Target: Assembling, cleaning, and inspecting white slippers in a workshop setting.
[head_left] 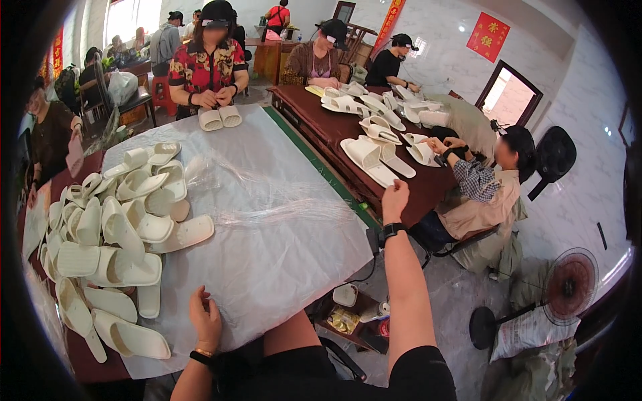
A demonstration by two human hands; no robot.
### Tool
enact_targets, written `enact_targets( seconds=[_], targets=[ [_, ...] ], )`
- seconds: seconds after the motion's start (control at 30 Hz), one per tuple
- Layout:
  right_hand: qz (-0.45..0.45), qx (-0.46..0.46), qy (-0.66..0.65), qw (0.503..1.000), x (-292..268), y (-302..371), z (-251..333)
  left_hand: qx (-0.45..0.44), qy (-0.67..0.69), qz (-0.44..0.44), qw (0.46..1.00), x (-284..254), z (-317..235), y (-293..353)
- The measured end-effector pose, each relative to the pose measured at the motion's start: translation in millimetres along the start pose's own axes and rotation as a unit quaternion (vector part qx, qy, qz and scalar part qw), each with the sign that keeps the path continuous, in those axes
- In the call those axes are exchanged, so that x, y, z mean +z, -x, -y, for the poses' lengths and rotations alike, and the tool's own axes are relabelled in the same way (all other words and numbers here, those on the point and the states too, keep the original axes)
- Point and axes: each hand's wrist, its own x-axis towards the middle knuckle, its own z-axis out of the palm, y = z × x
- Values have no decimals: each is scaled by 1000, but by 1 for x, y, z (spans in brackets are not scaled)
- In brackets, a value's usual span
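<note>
My right hand (396, 200) reaches out to the dark red table, its fingers closed at the near tip of a cream slipper (366, 157). A second slipper (396, 160) lies just right of that one. Close to my body, my left hand (205, 319) hovers at the near edge of the white plastic sheet (267, 267), fingers loosely bent and apart, holding nothing. To its left a large heap of cream slippers (124, 220) covers the sheet's left side, soles and straps facing various ways. Nearest that hand in the heap is a slipper (130, 337) lying on its side.
Across the sheet a person (210, 63) handles a pair of slippers (221, 118). More slippers (378, 107) lie on the dark red table (307, 120), where another person (495, 180) works at the right. Below are a box of small items (351, 314) and a standing fan (568, 287).
</note>
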Motion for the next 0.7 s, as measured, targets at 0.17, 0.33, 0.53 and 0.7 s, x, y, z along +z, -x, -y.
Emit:
enact_targets(
  seconds=[0.17, 0.33, 0.53, 0.7],
  targets=[
    [34, 181, 74, 980, -11, -35, -42, 9, -17, 4, 1000, 4, -8, 0],
    [70, 159, 74, 982, 17, -33, -43, 7, -65, -12, 998, -3, -9, 1],
    [70, 183, 10, 981, -5, -80, -104, 23, -34, 10, 999, 16, -13, -3],
    [161, 274, -202, 926, 23, -50, -42, -14, -72, -3, 997, -2, -14, 2]
  ],
)
